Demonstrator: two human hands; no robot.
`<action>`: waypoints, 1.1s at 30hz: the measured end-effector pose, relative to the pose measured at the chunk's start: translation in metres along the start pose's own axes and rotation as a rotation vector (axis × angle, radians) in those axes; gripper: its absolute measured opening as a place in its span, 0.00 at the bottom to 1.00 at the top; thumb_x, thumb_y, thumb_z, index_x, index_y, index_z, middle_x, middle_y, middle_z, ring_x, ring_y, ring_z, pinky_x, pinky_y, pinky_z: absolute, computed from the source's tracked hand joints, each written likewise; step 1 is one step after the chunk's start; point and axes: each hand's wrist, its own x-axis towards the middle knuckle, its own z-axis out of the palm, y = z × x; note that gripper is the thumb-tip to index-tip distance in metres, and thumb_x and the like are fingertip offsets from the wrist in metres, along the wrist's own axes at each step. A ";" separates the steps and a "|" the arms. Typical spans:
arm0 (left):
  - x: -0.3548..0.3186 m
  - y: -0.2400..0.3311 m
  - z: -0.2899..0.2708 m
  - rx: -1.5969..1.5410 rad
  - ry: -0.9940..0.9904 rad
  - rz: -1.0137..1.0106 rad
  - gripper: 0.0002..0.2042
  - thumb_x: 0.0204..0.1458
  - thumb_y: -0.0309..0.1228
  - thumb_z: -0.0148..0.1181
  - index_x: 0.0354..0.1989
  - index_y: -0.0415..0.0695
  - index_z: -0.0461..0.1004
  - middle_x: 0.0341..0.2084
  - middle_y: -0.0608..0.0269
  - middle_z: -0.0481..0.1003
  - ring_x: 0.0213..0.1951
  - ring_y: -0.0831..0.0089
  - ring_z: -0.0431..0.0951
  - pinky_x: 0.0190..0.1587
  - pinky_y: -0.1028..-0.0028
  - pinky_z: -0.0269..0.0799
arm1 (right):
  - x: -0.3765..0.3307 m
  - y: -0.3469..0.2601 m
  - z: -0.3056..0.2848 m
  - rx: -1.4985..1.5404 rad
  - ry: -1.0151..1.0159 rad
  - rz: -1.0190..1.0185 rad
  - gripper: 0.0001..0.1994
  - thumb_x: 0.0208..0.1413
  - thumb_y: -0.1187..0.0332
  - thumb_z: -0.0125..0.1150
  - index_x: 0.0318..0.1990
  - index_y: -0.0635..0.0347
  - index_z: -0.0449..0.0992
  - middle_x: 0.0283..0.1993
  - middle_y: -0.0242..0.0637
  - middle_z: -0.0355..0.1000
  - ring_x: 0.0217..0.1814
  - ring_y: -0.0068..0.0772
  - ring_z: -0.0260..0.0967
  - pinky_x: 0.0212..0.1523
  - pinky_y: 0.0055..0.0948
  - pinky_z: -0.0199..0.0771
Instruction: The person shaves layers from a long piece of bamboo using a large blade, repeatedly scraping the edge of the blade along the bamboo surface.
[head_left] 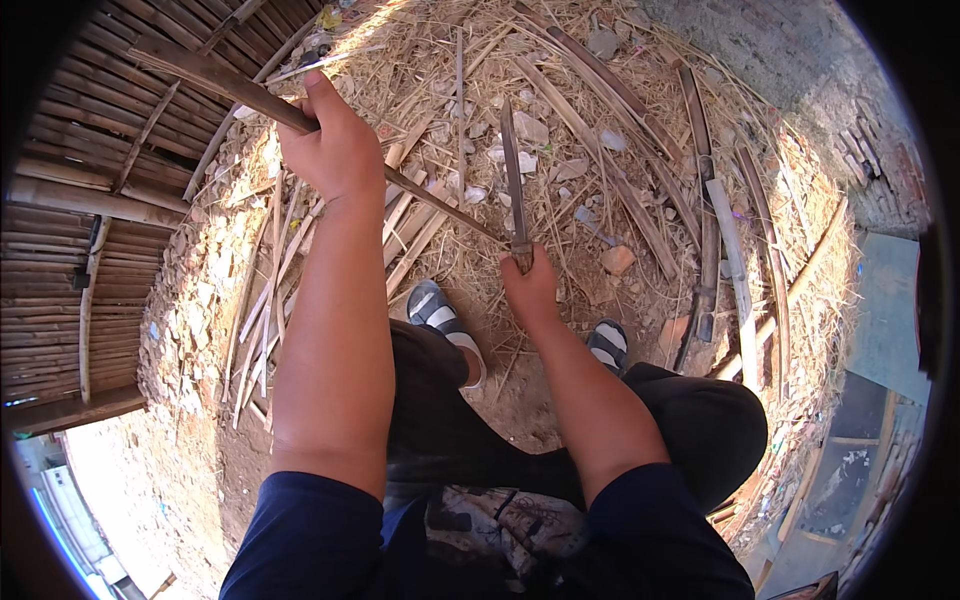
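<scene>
My left hand (332, 145) is raised at the upper left, its fingers wrapped round a long bamboo strip (225, 82). The strip is broad and dark at its upper left end. It slants down past my wrist to a thin end near my right hand (528, 285). That hand is closed on a machete (514, 175), whose long narrow blade points away from me. The strip's lower end comes close to the blade's base; whether they touch, I cannot tell. The machete's handle is mostly hidden by my fingers.
Split bamboo pieces (400, 225) lie between my left arm and feet. Longer bamboo strips (610, 175) spread at the right. Straw, stones and a brick piece (618, 260) litter the dirt. A bamboo slat wall (60, 260) stands left, a rough wall (810, 70) at the far right.
</scene>
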 end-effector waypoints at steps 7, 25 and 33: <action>0.000 0.004 0.001 0.011 0.029 -0.054 0.19 0.57 0.39 0.62 0.22 0.44 0.60 0.14 0.69 0.62 0.17 0.80 0.59 0.21 0.73 0.55 | -0.019 0.078 0.006 -0.691 -0.194 0.281 0.19 0.54 0.63 0.63 0.48 0.65 0.68 0.39 0.56 0.76 0.44 0.58 0.75 0.45 0.47 0.75; 0.004 0.001 -0.002 -0.010 0.046 -0.133 0.20 0.56 0.39 0.62 0.21 0.45 0.59 0.15 0.70 0.60 0.19 0.79 0.58 0.23 0.73 0.56 | -0.007 0.063 0.007 -0.264 0.099 -0.110 0.17 0.51 0.66 0.64 0.45 0.65 0.70 0.34 0.53 0.77 0.40 0.54 0.77 0.39 0.47 0.73; 0.008 -0.006 -0.001 0.027 0.062 -0.096 0.21 0.56 0.43 0.63 0.23 0.44 0.59 0.15 0.68 0.62 0.18 0.78 0.60 0.22 0.73 0.58 | -0.002 0.165 0.010 -0.296 -0.222 0.340 0.14 0.51 0.66 0.61 0.42 0.65 0.70 0.32 0.49 0.75 0.31 0.46 0.75 0.32 0.42 0.73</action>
